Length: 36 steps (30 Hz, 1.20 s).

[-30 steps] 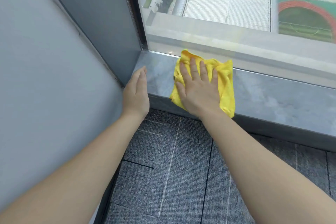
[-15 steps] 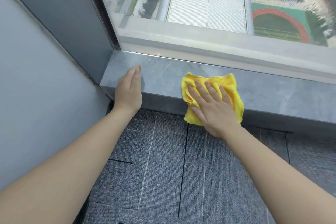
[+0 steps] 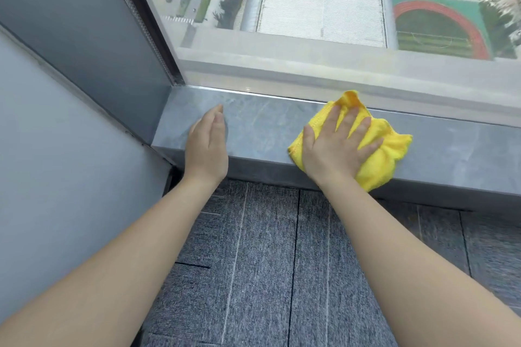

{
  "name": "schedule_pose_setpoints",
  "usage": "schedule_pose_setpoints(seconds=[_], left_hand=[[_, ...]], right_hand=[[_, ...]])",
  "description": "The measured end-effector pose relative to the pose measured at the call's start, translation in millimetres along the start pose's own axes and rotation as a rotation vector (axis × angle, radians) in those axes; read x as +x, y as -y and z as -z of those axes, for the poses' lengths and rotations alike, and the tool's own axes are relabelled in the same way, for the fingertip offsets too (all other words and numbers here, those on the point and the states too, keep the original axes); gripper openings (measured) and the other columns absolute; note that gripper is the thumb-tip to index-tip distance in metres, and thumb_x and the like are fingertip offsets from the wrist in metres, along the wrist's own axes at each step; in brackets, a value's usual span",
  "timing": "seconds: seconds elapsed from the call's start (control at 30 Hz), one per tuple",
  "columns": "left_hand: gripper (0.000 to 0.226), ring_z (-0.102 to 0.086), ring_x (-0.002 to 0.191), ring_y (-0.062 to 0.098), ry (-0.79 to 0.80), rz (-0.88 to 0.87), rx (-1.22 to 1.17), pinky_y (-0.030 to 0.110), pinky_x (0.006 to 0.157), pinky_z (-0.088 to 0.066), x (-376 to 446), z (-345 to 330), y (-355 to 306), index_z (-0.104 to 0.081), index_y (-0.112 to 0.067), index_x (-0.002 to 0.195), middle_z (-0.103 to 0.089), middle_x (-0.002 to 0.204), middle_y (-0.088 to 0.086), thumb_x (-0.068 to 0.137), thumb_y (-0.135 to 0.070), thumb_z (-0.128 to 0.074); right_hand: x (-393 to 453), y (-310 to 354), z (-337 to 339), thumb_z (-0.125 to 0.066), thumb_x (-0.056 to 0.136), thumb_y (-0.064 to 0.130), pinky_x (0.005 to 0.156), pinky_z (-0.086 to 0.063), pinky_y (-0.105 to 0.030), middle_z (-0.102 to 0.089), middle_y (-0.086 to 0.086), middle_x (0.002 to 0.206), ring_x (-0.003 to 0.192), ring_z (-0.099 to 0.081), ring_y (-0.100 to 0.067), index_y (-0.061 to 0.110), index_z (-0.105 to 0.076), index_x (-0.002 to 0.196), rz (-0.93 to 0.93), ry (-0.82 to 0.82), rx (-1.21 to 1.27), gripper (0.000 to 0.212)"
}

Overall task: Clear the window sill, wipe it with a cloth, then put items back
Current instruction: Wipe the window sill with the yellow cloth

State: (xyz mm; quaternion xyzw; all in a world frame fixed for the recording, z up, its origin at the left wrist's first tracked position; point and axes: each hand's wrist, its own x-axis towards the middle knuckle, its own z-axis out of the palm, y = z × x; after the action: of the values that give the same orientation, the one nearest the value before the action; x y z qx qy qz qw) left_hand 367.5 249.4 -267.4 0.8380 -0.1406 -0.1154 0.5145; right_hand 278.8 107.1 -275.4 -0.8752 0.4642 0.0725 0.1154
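Right grip flat on crumpled yellow cloth

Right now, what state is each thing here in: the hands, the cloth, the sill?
Left hand: open, flat, at the sill's front edge, holding nothing.
Right hand: open, fingers spread, pressing the cloth.
Cloth: yellow, crumpled, on the sill under the right hand.
Sill: grey, faintly streaked, nothing on it but cloth and hands.

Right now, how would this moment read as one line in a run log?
stage: wiping | right hand: flat on yellow cloth | left hand: open, resting on window sill | sill items: none in view
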Motion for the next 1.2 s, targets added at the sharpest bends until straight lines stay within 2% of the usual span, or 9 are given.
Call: schedule_pose_setpoints(seconds=[0.4,0.47,0.57,0.7,0.83,0.93,1.0,1.07,1.2], left_hand=[[0.057,-0.041,0.127,0.021,0.025,0.012,-0.048,0.041,0.112,-0.029,-3.6,3.7,3.3,-0.044,-0.009,0.127,-0.049,0.134,0.01,0.082,-0.038,-0.023],[0.057,-0.042,0.127,0.022,0.031,0.005,-0.053,0.041,0.112,-0.029,-8.7,2.7,2.9,-0.044,-0.008,0.126,-0.05,0.133,0.011,0.082,-0.038,-0.024],[0.057,-0.043,0.122,0.017,0.034,-0.007,-0.076,0.033,0.109,-0.029,-18.0,0.0,-1.0,-0.045,-0.007,0.126,-0.052,0.125,0.005,0.082,-0.038,-0.025],[0.047,-0.044,0.107,0.005,0.065,-0.036,-0.048,0.028,0.101,-0.029,-29.9,-5.2,-8.6,-0.056,-0.018,0.109,-0.05,0.103,-0.012,0.083,-0.038,-0.022],[0.048,-0.045,0.117,0.017,0.084,-0.05,-0.006,0.032,0.104,-0.029,-35.6,-18.5,-16.2,-0.055,-0.02,0.111,-0.059,0.112,-0.002,0.082,-0.039,-0.02],[0.056,-0.042,0.124,0.023,0.096,-0.06,0.003,0.033,0.106,-0.029,-32.1,-30.0,-24.1,-0.046,-0.01,0.125,-0.056,0.124,0.012,0.083,-0.038,-0.021],[0.056,-0.043,0.123,0.025,0.108,-0.074,-0.002,0.037,0.107,-0.03,-26.9,-36.9,-28.3,-0.046,-0.01,0.125,-0.057,0.123,0.016,0.083,-0.038,-0.021],[0.056,-0.044,0.121,0.026,0.128,-0.076,0.011,0.036,0.104,-0.03,-22.0,-42.1,-29.4,-0.045,-0.01,0.125,-0.058,0.12,0.017,0.083,-0.037,-0.021],[0.05,-0.046,0.111,0.02,0.163,-0.072,-0.016,0.04,0.107,-0.031,-14.0,-44.0,-22.7,-0.054,-0.023,0.11,-0.057,0.104,-0.005,0.082,-0.045,-0.02]], right_hand=[[-17.1,9.5,-5.9,-0.008,0.093,0.048,0.116,0.007,-0.039,-0.001,0.002,0.159,0.147,0.0,-0.02,0.028,-0.006,0.147,0.713,-0.007,-0.139,0.058],[-21.8,-0.6,-5.3,-0.001,0.084,0.048,0.112,0.005,-0.032,-0.016,0.0,0.157,0.145,-0.014,-0.021,0.025,-0.02,0.146,0.79,-0.006,-0.115,0.069],[-32.6,-25.5,-6.7,-0.028,0.086,0.035,0.102,-0.02,-0.032,-0.059,-0.007,0.131,0.12,-0.056,-0.027,0.014,-0.06,0.121,0.865,-0.139,-0.055,0.051],[-42.5,-68.2,-3.7,-0.04,0.082,0.026,0.077,-0.042,-0.032,-0.076,-0.011,0.086,0.079,-0.073,-0.028,0.009,-0.074,0.079,0.761,-0.295,0.123,0.038],[-45.6,-88.4,26.2,-0.024,0.081,0.039,0.054,-0.007,-0.03,-0.052,-0.027,0.054,0.052,-0.044,-0.029,0.009,-0.045,0.058,0.371,-0.336,0.582,0.043],[-32.9,-101.3,37.8,-0.02,0.08,0.046,0.06,-0.021,-0.03,-0.064,-0.03,0.088,0.077,-0.054,-0.036,-0.007,-0.061,0.089,0.167,-0.461,0.696,0.068],[-19.2,-108.4,39.9,-0.021,0.085,0.044,0.094,-0.032,-0.031,-0.054,-0.019,0.132,0.121,-0.048,-0.031,0.002,-0.05,0.128,0.108,-0.45,0.633,0.067],[-7.5,-113.2,35.3,-0.023,0.093,0.041,0.115,-0.014,-0.036,-0.026,-0.013,0.153,0.142,-0.02,-0.027,0.008,-0.028,0.143,0.055,-0.289,0.469,0.06],[6.8,-104.4,18.3,-0.024,0.096,0.046,0.115,0.003,-0.052,0.004,-0.013,0.158,0.144,0.007,-0.034,0.012,-0.004,0.147,-0.079,-0.03,0.053,0.065]])
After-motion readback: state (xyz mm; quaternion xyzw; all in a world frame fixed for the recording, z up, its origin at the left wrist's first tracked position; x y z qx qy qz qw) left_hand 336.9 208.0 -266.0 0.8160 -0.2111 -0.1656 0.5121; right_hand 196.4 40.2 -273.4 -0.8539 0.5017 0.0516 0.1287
